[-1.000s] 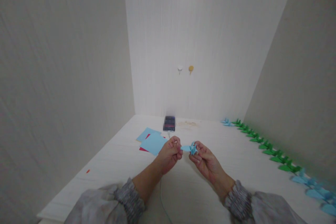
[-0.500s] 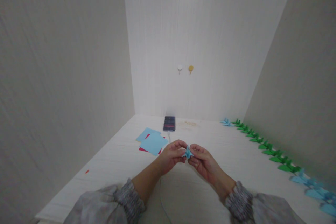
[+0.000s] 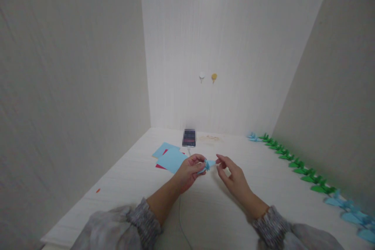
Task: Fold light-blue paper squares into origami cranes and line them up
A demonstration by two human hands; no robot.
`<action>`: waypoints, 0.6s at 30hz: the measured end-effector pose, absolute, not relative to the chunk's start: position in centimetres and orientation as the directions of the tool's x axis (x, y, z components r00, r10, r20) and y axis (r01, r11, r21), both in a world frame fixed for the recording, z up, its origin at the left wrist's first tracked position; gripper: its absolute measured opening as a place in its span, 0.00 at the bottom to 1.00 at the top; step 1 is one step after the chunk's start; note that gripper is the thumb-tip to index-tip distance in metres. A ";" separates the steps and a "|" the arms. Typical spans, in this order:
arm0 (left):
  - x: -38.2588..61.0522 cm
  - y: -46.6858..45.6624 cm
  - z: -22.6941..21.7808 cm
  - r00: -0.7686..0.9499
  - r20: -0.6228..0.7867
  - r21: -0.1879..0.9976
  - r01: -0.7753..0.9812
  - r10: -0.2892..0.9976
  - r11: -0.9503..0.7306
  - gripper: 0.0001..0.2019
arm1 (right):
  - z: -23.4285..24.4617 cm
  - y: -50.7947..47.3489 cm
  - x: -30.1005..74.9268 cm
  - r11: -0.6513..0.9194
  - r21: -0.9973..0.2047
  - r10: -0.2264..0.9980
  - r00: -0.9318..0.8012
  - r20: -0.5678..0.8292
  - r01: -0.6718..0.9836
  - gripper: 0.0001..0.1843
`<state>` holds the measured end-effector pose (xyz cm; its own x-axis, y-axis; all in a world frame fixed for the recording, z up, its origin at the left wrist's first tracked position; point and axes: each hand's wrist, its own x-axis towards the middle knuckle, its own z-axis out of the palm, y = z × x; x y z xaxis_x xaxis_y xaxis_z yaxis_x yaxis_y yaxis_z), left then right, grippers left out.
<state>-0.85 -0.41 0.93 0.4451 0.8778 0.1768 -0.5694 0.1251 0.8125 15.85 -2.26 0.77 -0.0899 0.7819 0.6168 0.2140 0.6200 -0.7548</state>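
Note:
Between the thumb and fingers of my left hand [image 3: 190,172] is a small folded light blue paper crane [image 3: 208,165], a pointed wing of it sticking out to the right. My left fingers hide part of the fold. My right hand [image 3: 233,175] is just to the right, thumb and fingers apart, with the index fingertip close to the wing's tip; whether it touches I cannot tell. Behind my left hand lie light blue paper squares [image 3: 171,159], with red paper [image 3: 160,166] showing from under them.
A row of green folded cranes [image 3: 295,162] and light blue cranes [image 3: 351,215] lines the table's right side. A phone [image 3: 189,138] with a white cable [image 3: 181,222] rests near the back wall. An orange scrap [image 3: 98,190] lies at left. Two hooks [image 3: 214,76] are on the wall.
My right hand has let go of the blue crane and moved right, its fingers opening. The crane's wing now points out to the right, while my left hand keeps its hold.

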 end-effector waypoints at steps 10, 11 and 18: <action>-0.7 -0.9 0.9 0.586 0.173 0.826 -0.524 0.791 0.207 0.12 | 0.4 -1.5 16.7 0.700 -0.159 0.591 -0.439 0.677 0.696 0.13; -0.7 -0.9 0.8 0.596 0.176 0.826 -0.523 0.783 0.213 0.12 | 0.5 -1.7 16.6 0.690 -0.129 0.588 -0.448 0.674 0.712 0.11; -0.6 -0.5 0.2 0.607 0.141 0.823 -0.511 0.782 0.248 0.10 | 1.1 -2.8 15.2 0.574 -0.101 0.679 -0.404 0.613 0.813 0.14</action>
<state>-0.57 -0.50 0.22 0.6066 0.7823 0.1414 -0.5113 0.2477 0.8229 15.19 -2.77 1.13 -0.4036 0.6794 0.6128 0.8127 0.5738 -0.1009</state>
